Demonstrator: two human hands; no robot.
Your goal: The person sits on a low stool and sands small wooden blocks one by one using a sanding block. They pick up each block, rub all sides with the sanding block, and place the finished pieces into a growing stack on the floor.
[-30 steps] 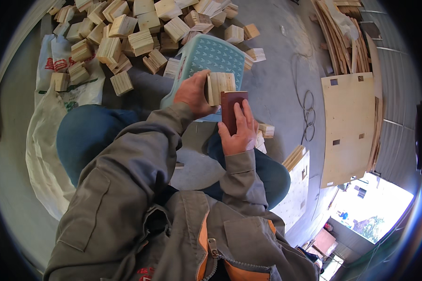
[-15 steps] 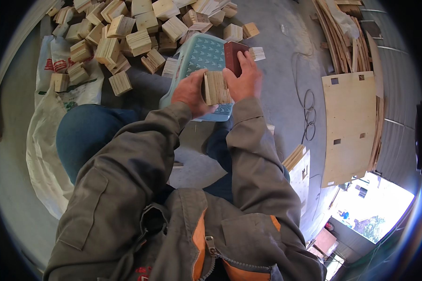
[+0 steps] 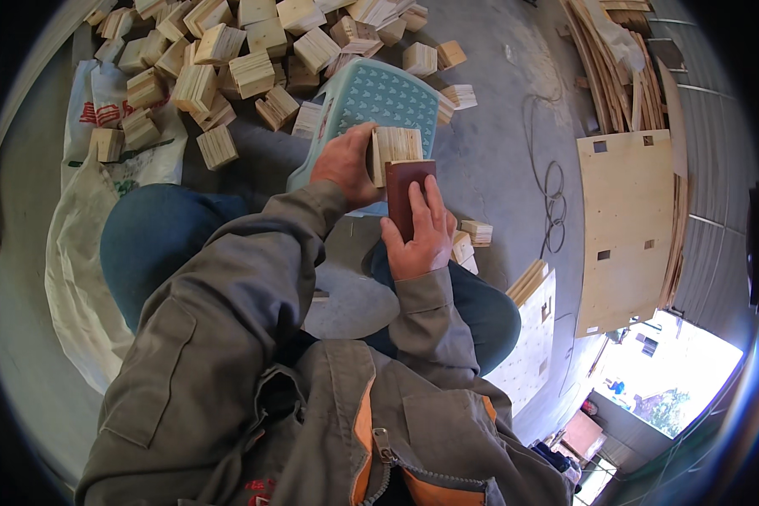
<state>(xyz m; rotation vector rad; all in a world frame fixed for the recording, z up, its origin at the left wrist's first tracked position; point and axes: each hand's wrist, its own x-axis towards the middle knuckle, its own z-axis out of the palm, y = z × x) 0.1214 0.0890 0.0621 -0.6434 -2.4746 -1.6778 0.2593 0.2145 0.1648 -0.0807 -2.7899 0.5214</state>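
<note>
My left hand (image 3: 347, 167) grips a layered plywood block (image 3: 396, 143) from its left side, over a pale teal plastic stool (image 3: 379, 88) with a patterned top. The fingers of that hand are partly hidden behind the block. In my right hand (image 3: 422, 234) is a flat, dark red sanding block (image 3: 406, 190), held with the thumb along one side and the fingers laid on its face. The sanding block overlaps the plywood block's near right corner and appears to touch it.
Many plywood blocks (image 3: 253, 74) lie heaped beyond and left of the stool, some by a white woven sack (image 3: 80, 244). A few blocks (image 3: 476, 233) rest right of my knee. A thin cable (image 3: 552, 181) crosses the floor, near leaning plywood sheets (image 3: 628, 228).
My right hand has swung the sanding block toward me, from beyond the plywood block's right side to its near corner. The plywood block has tilted slightly; my left hand stays around it.
</note>
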